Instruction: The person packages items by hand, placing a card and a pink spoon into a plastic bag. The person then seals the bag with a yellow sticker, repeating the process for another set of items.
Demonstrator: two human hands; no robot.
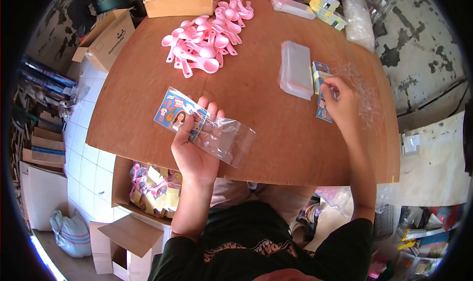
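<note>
In the head view, my left hand (pixel 196 150) is turned palm up, its thumb pressing on a clear plastic bag (pixel 229 140) with a blue printed card (pixel 172 112) at its far end. The bag's loose end lies across my palm and past the wrist side. At the right of the table, my right hand (pixel 340 101) pinches at a pile of similar printed cards (pixel 323 112), where a pale yellow edge shows. My fingertips partly hide what they grip. Just left of that pile lies a stack of clear bags (pixel 295 69).
Pink plastic spoons (pixel 202 44) are heaped at the far left of the table (pixel 246 93), near a cardboard box (pixel 180 2). Thin plastic strips (pixel 362 91) lie at the right. Below the left edge, a carton (pixel 121 185) holds packed pink and yellow items.
</note>
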